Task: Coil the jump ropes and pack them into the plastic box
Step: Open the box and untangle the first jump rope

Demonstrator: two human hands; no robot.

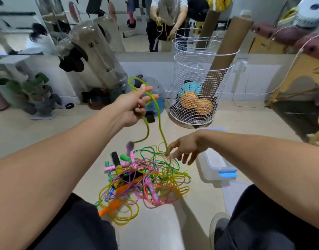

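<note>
A tangled pile of jump ropes (146,181) in green, yellow, pink and orange lies on the floor between my knees. My left hand (135,107) is raised above it and grips a loop of a yellow-green rope (159,123). One end of that rope hangs down with a purple handle (130,146). The other strand runs down to my right hand (184,148), which pinches it just above the pile. The clear plastic box (214,165) with a blue latch sits on the floor right of the pile, partly behind my right arm.
A white wire basket (200,87) with balls and a cardboard tube stands beyond the pile. A large clear bottle (97,56) and a dumbbell rack (35,94) stand at the left. A mirror on the wall shows a person. A wooden table stands at far right.
</note>
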